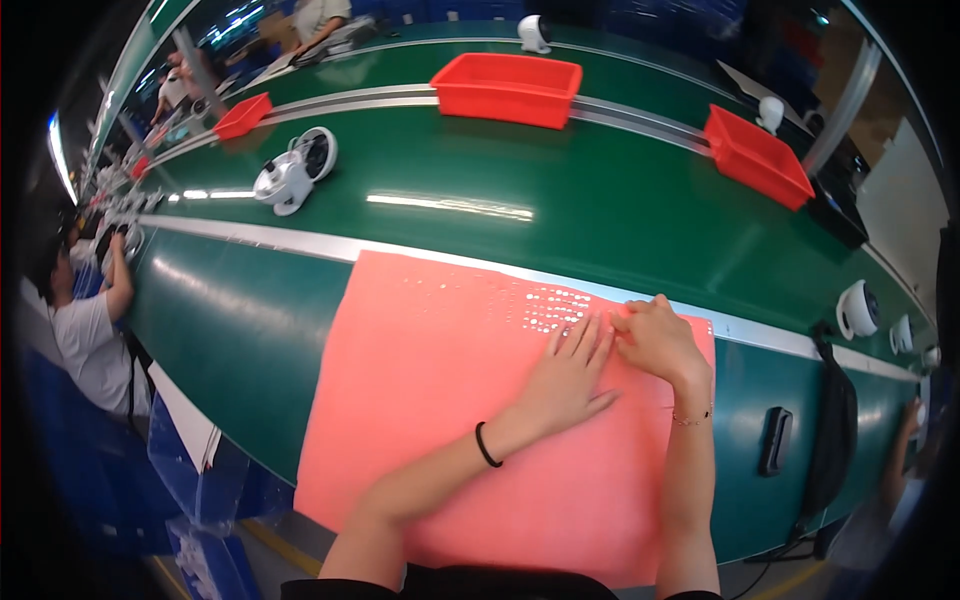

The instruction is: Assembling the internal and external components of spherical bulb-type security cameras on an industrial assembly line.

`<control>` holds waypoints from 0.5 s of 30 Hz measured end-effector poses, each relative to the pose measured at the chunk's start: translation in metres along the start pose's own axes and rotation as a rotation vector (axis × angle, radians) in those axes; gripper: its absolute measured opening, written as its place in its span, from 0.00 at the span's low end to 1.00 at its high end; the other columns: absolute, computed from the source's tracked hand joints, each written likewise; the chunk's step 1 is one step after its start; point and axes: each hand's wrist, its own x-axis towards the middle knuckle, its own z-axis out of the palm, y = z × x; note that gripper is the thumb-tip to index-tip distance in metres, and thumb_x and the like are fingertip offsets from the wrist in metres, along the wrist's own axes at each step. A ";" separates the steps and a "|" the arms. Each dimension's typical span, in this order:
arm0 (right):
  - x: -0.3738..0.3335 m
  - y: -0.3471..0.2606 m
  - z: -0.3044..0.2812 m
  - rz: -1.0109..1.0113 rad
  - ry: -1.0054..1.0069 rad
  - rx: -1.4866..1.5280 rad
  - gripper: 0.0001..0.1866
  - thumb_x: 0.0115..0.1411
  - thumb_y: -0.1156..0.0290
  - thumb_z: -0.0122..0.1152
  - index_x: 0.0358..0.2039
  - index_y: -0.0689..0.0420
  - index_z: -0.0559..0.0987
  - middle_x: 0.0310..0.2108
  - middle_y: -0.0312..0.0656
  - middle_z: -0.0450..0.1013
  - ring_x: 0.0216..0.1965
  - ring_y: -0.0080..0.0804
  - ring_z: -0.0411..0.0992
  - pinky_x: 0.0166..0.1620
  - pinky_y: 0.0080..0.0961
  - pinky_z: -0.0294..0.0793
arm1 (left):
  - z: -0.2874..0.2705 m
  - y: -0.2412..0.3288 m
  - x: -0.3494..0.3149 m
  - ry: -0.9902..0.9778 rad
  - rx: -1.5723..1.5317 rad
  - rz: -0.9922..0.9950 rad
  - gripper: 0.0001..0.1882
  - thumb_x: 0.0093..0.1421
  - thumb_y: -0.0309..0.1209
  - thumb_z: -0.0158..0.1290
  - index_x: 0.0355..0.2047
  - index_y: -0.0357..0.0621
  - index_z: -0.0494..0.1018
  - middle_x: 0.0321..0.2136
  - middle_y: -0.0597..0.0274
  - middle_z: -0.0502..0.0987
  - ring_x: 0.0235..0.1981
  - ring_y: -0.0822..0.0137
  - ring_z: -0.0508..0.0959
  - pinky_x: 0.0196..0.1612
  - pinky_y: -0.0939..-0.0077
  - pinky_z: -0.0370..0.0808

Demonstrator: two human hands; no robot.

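While the left hand lies flat and the right hand pinches the pink sheet, it appears thin, limp; grip an edge.

We see both forearms come in bare from the lower edge, angling toward each other. The left hand lies palm down, fingers straight and spread a little, a dark band around its wrist. The right hand is just beside it, knuckles up, fingers curled inward and pinched at the tips, a thin bracelet on its wrist. The two hands touch at the fingertips.
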 end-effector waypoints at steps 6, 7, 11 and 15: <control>0.011 -0.016 -0.005 0.078 -0.051 -0.057 0.10 0.50 0.65 0.54 0.27 0.58 0.78 0.35 0.42 0.73 0.41 0.46 0.67 0.36 0.40 0.75 | -0.005 0.017 -0.021 0.038 0.040 -0.127 0.37 0.59 0.49 0.42 0.59 0.32 0.52 0.61 0.46 0.50 0.64 0.54 0.49 0.62 0.51 0.44; 0.013 -0.020 -0.010 0.130 -0.122 -0.058 0.12 0.49 0.63 0.55 0.28 0.58 0.78 0.36 0.43 0.73 0.42 0.47 0.67 0.36 0.41 0.75 | -0.006 0.019 -0.024 0.023 0.040 -0.152 0.36 0.59 0.49 0.42 0.59 0.32 0.52 0.61 0.47 0.50 0.64 0.55 0.49 0.62 0.51 0.45; 0.008 -0.015 0.005 0.203 -0.014 -0.024 0.14 0.47 0.61 0.57 0.28 0.59 0.79 0.39 0.45 0.73 0.44 0.48 0.67 0.37 0.43 0.75 | -0.007 0.028 -0.026 0.033 0.000 -0.100 0.37 0.57 0.48 0.44 0.59 0.33 0.53 0.61 0.47 0.50 0.64 0.55 0.49 0.61 0.49 0.46; 0.006 -0.018 0.024 0.308 0.087 0.111 0.16 0.47 0.59 0.57 0.29 0.59 0.80 0.44 0.47 0.72 0.48 0.47 0.65 0.43 0.44 0.70 | -0.001 0.024 -0.019 -0.045 -0.042 -0.143 0.39 0.53 0.48 0.49 0.58 0.34 0.54 0.61 0.48 0.51 0.63 0.55 0.49 0.61 0.49 0.45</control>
